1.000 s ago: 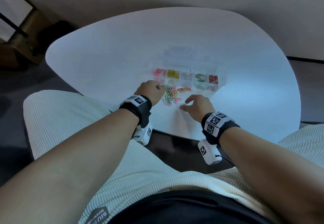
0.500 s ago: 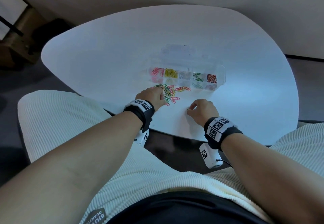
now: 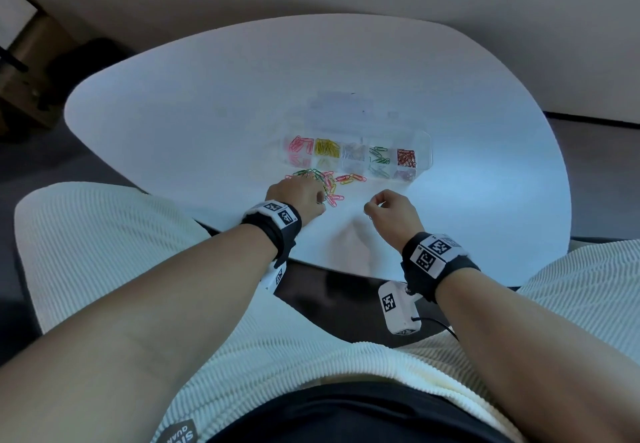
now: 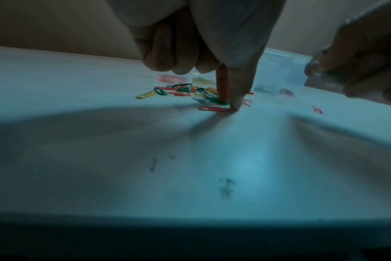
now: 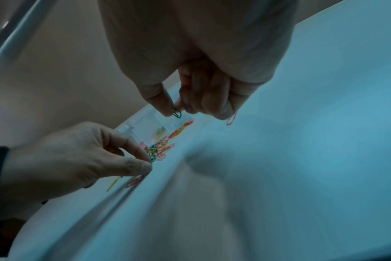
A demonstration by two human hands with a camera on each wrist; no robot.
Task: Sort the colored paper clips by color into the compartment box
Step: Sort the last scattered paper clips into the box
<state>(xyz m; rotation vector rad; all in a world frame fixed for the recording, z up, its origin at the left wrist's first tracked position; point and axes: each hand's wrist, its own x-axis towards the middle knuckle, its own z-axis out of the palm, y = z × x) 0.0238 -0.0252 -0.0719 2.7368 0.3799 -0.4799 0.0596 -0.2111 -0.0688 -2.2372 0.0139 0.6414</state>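
Your right hand (image 3: 389, 212) hangs just above the smooth white rounded table (image 3: 207, 123), fingers curled, with thumb and forefinger pinching a small green wire paper clip (image 5: 177, 113); the right wrist view shows the clip dangling from the fingertips (image 5: 165, 109). Your left hand (image 3: 298, 196) sits at the near edge of the loose pile of mixed coloured paper clips (image 3: 325, 182), its other fingers curled in while the thumb and forefinger point straight down onto the table. In the left wrist view those two tips come down together at the end of a red paper clip (image 4: 213, 109) lying flat, with a green clip just behind them; whether that hand has actually gripped a clip you cannot tell from these views. The pile lies on the table just in front of the clear plastic compartment box (image 3: 424, 151), which stands beyond both hands with its lid open behind it. Its row of compartments, left to right, shows pink clips (image 3: 299, 146), yellow clips (image 3: 327, 148), a pale lot whose colour is hard to make out, green clips (image 3: 379, 156) and red clips (image 3: 406, 157). A few pink and red clips lie scattered between the pile and the box.
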